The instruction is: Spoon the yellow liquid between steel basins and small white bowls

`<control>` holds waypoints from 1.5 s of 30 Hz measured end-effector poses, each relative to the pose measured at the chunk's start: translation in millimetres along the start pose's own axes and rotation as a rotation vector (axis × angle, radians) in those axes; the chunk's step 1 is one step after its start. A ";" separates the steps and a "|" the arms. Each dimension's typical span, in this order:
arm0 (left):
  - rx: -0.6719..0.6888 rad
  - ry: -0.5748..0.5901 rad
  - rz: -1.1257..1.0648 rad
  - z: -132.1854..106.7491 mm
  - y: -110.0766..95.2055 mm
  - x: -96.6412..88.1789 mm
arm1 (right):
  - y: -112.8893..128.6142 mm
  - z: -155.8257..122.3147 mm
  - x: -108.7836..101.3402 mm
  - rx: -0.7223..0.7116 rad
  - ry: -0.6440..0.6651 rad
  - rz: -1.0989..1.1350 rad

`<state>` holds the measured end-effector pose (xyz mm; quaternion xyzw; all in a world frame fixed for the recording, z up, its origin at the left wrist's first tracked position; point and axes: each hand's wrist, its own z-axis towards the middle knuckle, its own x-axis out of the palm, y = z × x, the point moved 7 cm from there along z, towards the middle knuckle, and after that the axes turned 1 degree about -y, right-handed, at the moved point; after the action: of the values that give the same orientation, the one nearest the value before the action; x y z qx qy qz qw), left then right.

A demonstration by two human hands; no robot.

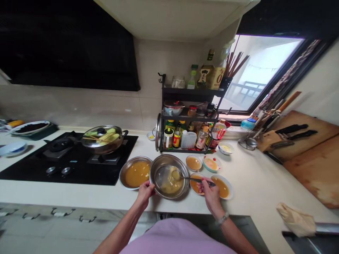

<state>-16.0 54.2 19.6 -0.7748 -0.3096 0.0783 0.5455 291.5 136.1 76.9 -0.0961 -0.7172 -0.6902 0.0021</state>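
Note:
My left hand [146, 192] grips the near left rim of a steel bowl [158, 186], which is tipped a little toward me. A shallow pool of yellowish liquid with pale bits [169, 186] lies in its bottom. In my right hand [208, 192] is the dark handle of a ladle [177, 175], its scoop inside the bowl. Left of this bowl, a second steel bowl [122, 178] holds orange-brown liquid. To the right stand several small bowls, among them a white bowl [231, 189] and a teal-edged bowl [217, 168]. My right hand partly covers one of them.
A lidded pan [102, 143] sits on the black stove [82, 173] at left. Behind the bowls, a black rack [182, 151] carries bottles and jars. A knife block [267, 139] and cutting boards [302, 155] stand at right; a cloth [296, 220] lies near the front right.

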 end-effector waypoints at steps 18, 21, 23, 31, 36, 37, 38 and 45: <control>-0.002 0.006 -0.002 2.5 -0.5 2.4 | 10.7 1.6 -4.4 0.004 -0.044 0.063; -0.006 0.007 0.003 3.4 0.3 2.5 | 10.3 3.3 -5.3 -0.002 -0.046 0.049; -0.010 0.010 0.005 4.0 0.9 2.8 | 9.6 4.3 -5.9 -0.009 -0.049 0.042; -0.021 0.004 -0.008 5.9 2.0 3.3 | 7.4 5.3 -5.7 -0.011 -0.040 0.031; -0.035 0.017 -0.009 5.4 0.4 5.4 | 5.4 7.8 -6.0 -0.001 -0.048 0.044; -0.036 0.016 -0.010 5.3 0.1 5.6 | 4.9 8.5 -5.9 0.005 -0.049 0.054; -0.036 0.017 -0.011 5.2 -0.2 5.8 | 4.7 9.2 -5.8 0.009 -0.050 0.064; -0.048 0.015 -0.014 7.1 1.1 6.3 | 5.1 16.5 -9.8 0.023 -0.086 0.102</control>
<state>-13.8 63.2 17.2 -0.7860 -0.3129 0.0614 0.5297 303.9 151.2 79.8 -0.1623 -0.7188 -0.6759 0.0076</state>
